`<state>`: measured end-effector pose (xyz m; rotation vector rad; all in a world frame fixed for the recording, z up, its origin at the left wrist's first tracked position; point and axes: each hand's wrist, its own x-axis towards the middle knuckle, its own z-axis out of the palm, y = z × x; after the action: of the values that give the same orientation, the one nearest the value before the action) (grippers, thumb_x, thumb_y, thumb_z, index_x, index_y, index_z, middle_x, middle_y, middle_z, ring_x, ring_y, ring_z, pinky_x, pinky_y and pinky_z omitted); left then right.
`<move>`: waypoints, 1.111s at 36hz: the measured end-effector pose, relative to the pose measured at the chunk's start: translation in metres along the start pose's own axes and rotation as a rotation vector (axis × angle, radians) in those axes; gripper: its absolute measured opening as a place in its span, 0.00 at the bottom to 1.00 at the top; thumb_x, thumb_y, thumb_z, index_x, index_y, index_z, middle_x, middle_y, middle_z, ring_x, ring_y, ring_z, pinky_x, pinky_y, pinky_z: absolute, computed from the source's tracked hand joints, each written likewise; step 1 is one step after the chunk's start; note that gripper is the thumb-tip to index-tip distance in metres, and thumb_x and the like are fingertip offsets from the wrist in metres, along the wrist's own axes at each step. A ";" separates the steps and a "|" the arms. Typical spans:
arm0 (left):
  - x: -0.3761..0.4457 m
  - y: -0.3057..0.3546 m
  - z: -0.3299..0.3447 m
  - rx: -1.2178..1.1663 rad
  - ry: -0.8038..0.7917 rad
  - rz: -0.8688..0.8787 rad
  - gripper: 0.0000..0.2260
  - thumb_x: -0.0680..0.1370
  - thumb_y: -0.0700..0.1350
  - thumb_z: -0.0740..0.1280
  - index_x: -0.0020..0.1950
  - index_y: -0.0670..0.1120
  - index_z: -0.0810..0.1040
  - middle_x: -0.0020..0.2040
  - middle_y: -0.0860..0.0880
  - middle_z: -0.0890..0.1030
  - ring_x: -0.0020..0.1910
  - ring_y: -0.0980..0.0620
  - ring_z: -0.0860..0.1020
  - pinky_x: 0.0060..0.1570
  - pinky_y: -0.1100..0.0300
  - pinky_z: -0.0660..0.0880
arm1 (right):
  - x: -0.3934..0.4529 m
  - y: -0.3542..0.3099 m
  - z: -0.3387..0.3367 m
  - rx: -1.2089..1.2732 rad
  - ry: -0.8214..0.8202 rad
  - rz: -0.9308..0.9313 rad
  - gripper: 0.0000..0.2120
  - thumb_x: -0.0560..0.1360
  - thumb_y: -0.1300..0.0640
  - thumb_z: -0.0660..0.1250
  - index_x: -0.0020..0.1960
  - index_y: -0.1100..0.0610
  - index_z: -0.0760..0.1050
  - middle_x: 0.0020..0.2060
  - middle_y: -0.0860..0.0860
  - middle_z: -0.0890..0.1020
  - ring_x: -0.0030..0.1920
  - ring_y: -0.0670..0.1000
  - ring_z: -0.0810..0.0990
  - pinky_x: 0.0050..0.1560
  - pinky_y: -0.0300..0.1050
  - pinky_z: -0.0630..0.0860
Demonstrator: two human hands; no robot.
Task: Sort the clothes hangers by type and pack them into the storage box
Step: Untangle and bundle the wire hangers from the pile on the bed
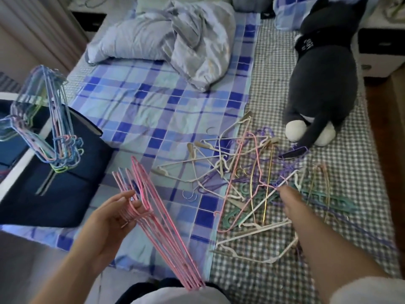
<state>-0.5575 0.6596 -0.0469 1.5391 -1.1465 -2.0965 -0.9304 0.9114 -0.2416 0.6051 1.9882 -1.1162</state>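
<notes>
My left hand holds a stack of pink wire hangers by their hooks, which are threaded over its curled fingers; the stack slants down toward my lap. My right hand reaches into a tangled pile of mixed hangers on the bed, white, pink, purple, green and gold ones, and pinches the end of a white hanger; its fingertips are hidden. A bundle of blue and pastel wire hangers stands up from a dark navy storage box at the left.
The bed carries a blue plaid sheet and a grey checked cover. A crumpled quilt lies at the back, a grey plush cat at the right. A nightstand stands beyond the bed's right edge.
</notes>
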 end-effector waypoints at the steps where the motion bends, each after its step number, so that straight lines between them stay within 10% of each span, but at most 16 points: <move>1: -0.001 0.001 -0.001 -0.014 0.000 -0.007 0.20 0.78 0.44 0.63 0.70 0.40 0.76 0.67 0.32 0.77 0.66 0.33 0.77 0.71 0.42 0.68 | -0.007 -0.002 0.002 0.001 0.047 -0.015 0.14 0.82 0.61 0.62 0.67 0.60 0.75 0.53 0.56 0.76 0.45 0.55 0.76 0.57 0.63 0.80; 6: -0.005 0.006 0.006 -0.033 -0.045 -0.011 0.17 0.78 0.42 0.64 0.67 0.42 0.79 0.57 0.36 0.82 0.49 0.44 0.83 0.52 0.52 0.80 | -0.046 -0.007 0.014 0.306 0.106 -0.235 0.08 0.78 0.68 0.66 0.52 0.57 0.78 0.55 0.57 0.81 0.52 0.56 0.81 0.57 0.53 0.79; 13: -0.004 0.017 0.027 0.076 -0.059 0.007 0.15 0.81 0.35 0.63 0.67 0.41 0.78 0.57 0.33 0.81 0.51 0.39 0.79 0.53 0.48 0.77 | -0.122 -0.041 0.054 0.150 0.049 -0.572 0.08 0.81 0.64 0.65 0.58 0.56 0.74 0.49 0.49 0.80 0.42 0.47 0.83 0.39 0.43 0.81; 20: -0.019 0.027 0.038 0.027 -0.087 0.037 0.14 0.81 0.37 0.64 0.66 0.42 0.79 0.55 0.36 0.80 0.54 0.39 0.78 0.58 0.47 0.72 | -0.212 -0.053 0.037 0.099 0.074 -0.876 0.07 0.80 0.60 0.68 0.57 0.53 0.79 0.44 0.44 0.80 0.41 0.36 0.79 0.41 0.30 0.76; 27: -0.049 0.037 0.065 -0.058 -0.201 0.045 0.16 0.81 0.43 0.64 0.69 0.43 0.78 0.57 0.36 0.83 0.61 0.34 0.80 0.67 0.41 0.75 | -0.309 -0.014 0.086 -0.082 -0.128 -1.194 0.09 0.78 0.58 0.70 0.57 0.52 0.81 0.46 0.44 0.80 0.47 0.46 0.79 0.48 0.47 0.79; 30: -0.058 0.038 0.070 -0.085 -0.253 0.050 0.16 0.82 0.44 0.63 0.68 0.44 0.79 0.53 0.40 0.83 0.49 0.45 0.83 0.56 0.51 0.80 | -0.334 0.011 0.112 -0.221 -0.182 -1.327 0.12 0.77 0.58 0.68 0.60 0.53 0.79 0.49 0.48 0.80 0.51 0.50 0.78 0.51 0.51 0.77; 37: -0.069 0.045 0.052 -0.140 -0.343 0.002 0.15 0.81 0.43 0.64 0.66 0.46 0.80 0.57 0.40 0.84 0.53 0.45 0.82 0.53 0.54 0.81 | -0.341 0.006 0.121 -0.128 -0.188 -1.305 0.15 0.76 0.51 0.68 0.62 0.46 0.81 0.50 0.46 0.70 0.52 0.45 0.74 0.52 0.33 0.74; 40: -0.073 0.053 0.040 -0.199 -0.373 -0.027 0.15 0.80 0.41 0.65 0.66 0.43 0.80 0.56 0.38 0.82 0.54 0.43 0.81 0.51 0.52 0.81 | -0.342 0.009 0.122 -0.166 -0.375 -1.127 0.31 0.74 0.48 0.72 0.74 0.38 0.66 0.58 0.42 0.68 0.57 0.38 0.72 0.56 0.30 0.72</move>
<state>-0.5769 0.6897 0.0449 1.1104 -0.9913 -2.5017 -0.6732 0.7984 -0.0120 -0.8879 2.0152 -1.4907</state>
